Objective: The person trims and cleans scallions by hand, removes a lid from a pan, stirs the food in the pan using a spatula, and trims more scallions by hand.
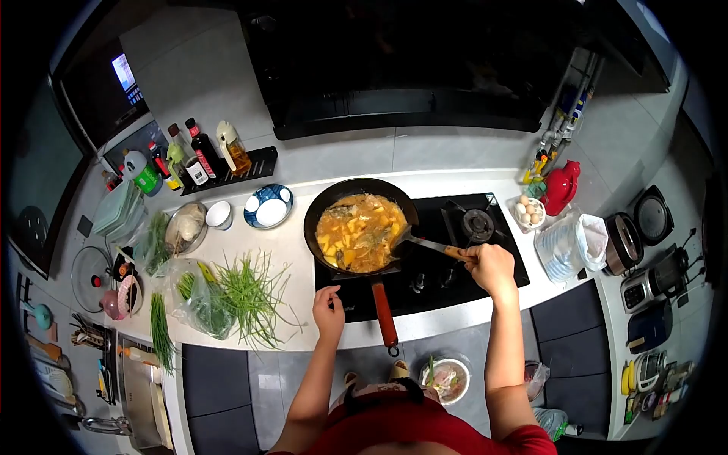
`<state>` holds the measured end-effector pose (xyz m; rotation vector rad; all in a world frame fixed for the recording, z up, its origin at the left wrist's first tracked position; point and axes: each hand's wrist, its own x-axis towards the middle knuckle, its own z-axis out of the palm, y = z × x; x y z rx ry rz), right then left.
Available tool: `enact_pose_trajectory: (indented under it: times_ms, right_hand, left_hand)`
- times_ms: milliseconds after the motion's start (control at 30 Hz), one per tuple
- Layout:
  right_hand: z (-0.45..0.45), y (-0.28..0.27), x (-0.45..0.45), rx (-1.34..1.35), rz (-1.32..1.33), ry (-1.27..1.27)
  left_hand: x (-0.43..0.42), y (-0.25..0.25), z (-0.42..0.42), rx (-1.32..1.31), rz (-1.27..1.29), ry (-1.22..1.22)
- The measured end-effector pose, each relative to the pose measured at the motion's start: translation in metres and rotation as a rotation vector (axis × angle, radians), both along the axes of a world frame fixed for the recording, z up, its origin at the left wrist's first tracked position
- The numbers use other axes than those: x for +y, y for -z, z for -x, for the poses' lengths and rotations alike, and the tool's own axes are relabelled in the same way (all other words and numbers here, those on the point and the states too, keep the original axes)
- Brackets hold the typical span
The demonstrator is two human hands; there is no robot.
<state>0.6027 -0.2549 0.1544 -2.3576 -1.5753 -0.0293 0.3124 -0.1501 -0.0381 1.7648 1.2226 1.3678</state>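
Note:
My right hand (490,269) is closed around the wooden end of a spatula (436,246). The spatula's metal head dips into the right side of a black frying pan (309,241) on the left side of the stove. Inside the pan is a brownish-orange stew (362,231) with yellow chunks in sauce. The pan's reddish-brown handle (385,315) points toward me, past the counter edge. Left of that handle, my left hand (328,312) hovers near the counter's front edge with loosely bent fingers, holding nothing and apart from the pan.
Right of the pan is a bare burner (478,224); a bowl of eggs (529,213) stands beside the stove. Leafy greens (254,299), a blue-patterned bowl (268,205) and a bottle shelf (243,173) are on the left. A range hood (409,114) hangs above. A bin (447,381) stands on the floor.

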Motion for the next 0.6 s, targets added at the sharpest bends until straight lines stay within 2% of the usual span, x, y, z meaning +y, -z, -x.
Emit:
enact_pose_trajectory:
  times_ms: [467, 600]
  right_hand:
    - [-0.024, 0.104, 0.039, 0.227, -0.149, -0.069]
    - [-0.014, 0.11, 0.053, 0.22, -0.165, -0.097]
  left_hand:
    - [0.0, -0.003, 0.012, 0.099, -0.011, -0.067]
    - [-0.002, -0.008, 0.015, 0.067, -0.012, -0.086]
